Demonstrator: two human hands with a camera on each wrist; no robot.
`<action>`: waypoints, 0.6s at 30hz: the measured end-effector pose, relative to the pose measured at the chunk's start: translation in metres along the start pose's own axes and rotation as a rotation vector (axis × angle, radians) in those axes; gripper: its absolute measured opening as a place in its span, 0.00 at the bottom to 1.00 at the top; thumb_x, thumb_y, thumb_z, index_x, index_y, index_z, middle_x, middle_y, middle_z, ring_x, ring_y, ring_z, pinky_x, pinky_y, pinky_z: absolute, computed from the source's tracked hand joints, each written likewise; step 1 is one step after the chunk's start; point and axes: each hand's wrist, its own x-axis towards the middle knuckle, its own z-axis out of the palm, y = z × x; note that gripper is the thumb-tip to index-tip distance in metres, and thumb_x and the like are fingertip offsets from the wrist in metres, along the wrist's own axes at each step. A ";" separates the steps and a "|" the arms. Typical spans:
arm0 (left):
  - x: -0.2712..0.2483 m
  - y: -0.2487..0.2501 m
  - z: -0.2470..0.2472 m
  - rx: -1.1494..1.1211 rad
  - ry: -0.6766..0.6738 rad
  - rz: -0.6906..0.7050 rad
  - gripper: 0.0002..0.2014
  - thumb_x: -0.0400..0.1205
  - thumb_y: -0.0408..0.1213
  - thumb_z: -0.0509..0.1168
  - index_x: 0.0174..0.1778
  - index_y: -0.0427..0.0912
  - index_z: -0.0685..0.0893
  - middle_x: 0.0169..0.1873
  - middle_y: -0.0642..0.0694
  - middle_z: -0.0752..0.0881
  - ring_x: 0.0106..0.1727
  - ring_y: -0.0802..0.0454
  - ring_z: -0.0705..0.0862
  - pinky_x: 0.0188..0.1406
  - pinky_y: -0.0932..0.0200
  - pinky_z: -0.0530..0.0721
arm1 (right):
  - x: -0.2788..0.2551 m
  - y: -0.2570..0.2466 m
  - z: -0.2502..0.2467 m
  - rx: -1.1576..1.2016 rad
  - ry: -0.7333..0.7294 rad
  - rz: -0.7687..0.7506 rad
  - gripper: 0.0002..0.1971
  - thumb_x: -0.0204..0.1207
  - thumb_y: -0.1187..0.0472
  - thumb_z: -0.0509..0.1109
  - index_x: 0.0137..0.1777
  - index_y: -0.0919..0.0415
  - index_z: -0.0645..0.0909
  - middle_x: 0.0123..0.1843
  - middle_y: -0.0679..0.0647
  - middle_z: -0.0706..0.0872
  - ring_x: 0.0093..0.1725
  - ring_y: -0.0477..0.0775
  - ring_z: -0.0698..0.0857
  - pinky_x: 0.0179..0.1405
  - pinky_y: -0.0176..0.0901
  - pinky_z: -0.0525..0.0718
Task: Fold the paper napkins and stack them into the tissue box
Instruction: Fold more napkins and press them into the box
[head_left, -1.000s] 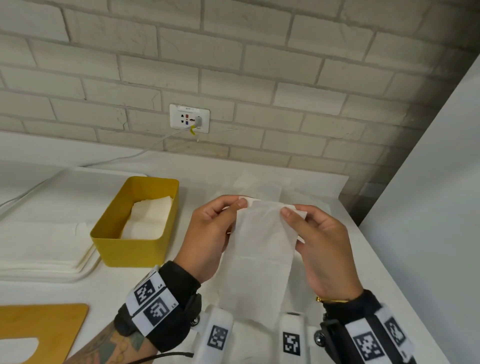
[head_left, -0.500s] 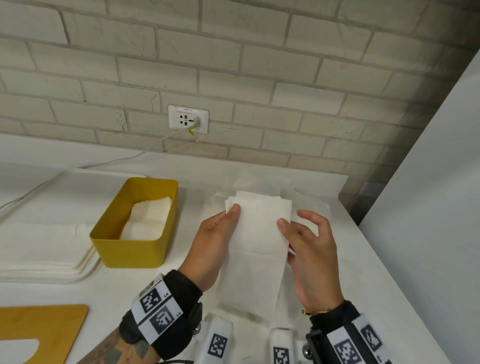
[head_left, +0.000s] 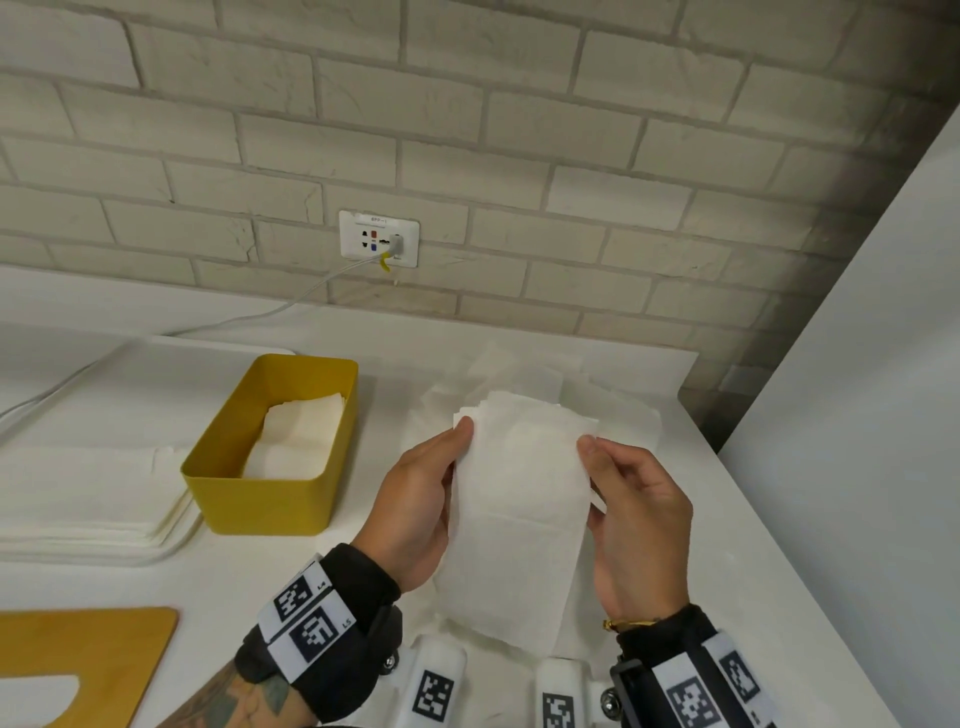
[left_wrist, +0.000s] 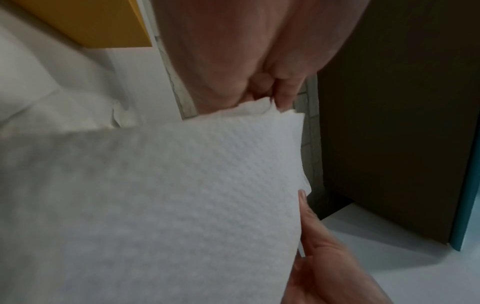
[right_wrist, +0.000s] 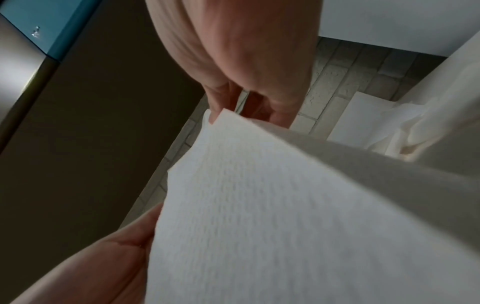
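Observation:
A white embossed paper napkin (head_left: 519, 499), folded into a long strip, is held above the counter between both hands. My left hand (head_left: 423, 499) pinches its upper left corner and my right hand (head_left: 631, 514) pinches its upper right edge. The napkin (left_wrist: 182, 205) fills the left wrist view, and the napkin (right_wrist: 285, 226) fills the right wrist view too. The yellow tissue box (head_left: 270, 501) stands to the left with folded napkins (head_left: 296, 441) inside. Loose unfolded napkins (head_left: 524, 371) lie on the counter behind my hands.
A white tray (head_left: 78, 467) with flat napkin sheets lies left of the box. A wooden lid (head_left: 83, 660) lies at the lower left. The wall socket (head_left: 379, 238) has a cable running left. A white panel (head_left: 857, 415) bounds the counter on the right.
The napkin's top end has been folded away from me and lowered, so the strip is shorter. Both hands moved slightly forward with it.

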 end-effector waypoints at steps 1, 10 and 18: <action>0.000 0.001 -0.001 -0.012 0.007 -0.002 0.20 0.92 0.46 0.54 0.68 0.40 0.86 0.60 0.41 0.92 0.61 0.45 0.91 0.57 0.51 0.87 | 0.001 -0.001 -0.001 0.013 0.014 -0.016 0.05 0.75 0.65 0.77 0.49 0.64 0.88 0.48 0.55 0.94 0.48 0.52 0.92 0.43 0.43 0.89; 0.007 0.007 -0.012 0.027 0.088 0.062 0.21 0.93 0.47 0.53 0.70 0.40 0.85 0.60 0.43 0.92 0.61 0.48 0.91 0.55 0.55 0.89 | 0.001 -0.049 -0.017 -0.157 -0.519 -0.135 0.21 0.53 0.43 0.89 0.44 0.50 0.93 0.40 0.55 0.93 0.40 0.50 0.91 0.41 0.36 0.90; 0.000 -0.001 0.005 0.053 0.008 0.054 0.21 0.93 0.47 0.52 0.67 0.43 0.88 0.59 0.44 0.93 0.62 0.48 0.91 0.55 0.57 0.86 | 0.010 -0.024 0.010 -0.293 -0.266 -0.123 0.04 0.77 0.63 0.78 0.51 0.58 0.89 0.46 0.55 0.94 0.48 0.59 0.92 0.48 0.55 0.89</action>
